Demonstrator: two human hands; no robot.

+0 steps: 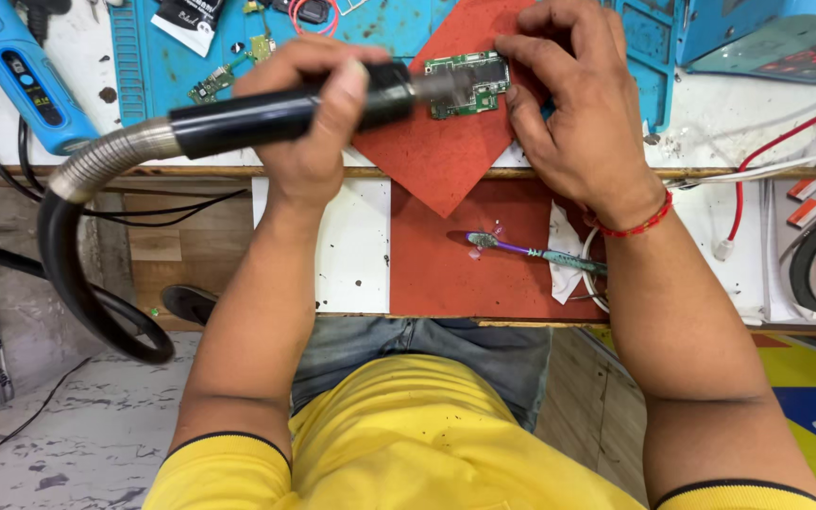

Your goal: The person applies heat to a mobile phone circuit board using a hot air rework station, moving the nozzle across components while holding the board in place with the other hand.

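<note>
My white worktop (710, 123) runs across the far part of the view, with a blue mat (380, 24) on it and a red pad (446, 156) lying tilted over the mat's near edge. A second red sheet (455, 274) sits on the lower shelf nearer to me. At the far right stands a blue box-shaped unit (767, 38) with a dark, slanted display panel. At the far left lies a blue handheld tool (21, 76) carrying a dark oblong label.

My left hand (309, 118) has its fingers clamped around the black handle of the hot-air wand (285, 111), whose ribbed metal hose (96, 165) curves away to the left. The wand's nozzle points right, just at the green circuit board (469, 85) on the red pad.

My right hand (578, 104) rests on the pad with its fingers bent together, pressing the board's right edge. A red thread band (639, 225) circles that wrist.

A black-and-white card-like package (189, 19) lies on the far mat. A purple-handled brush (521, 250) lies on the near sheet.
</note>
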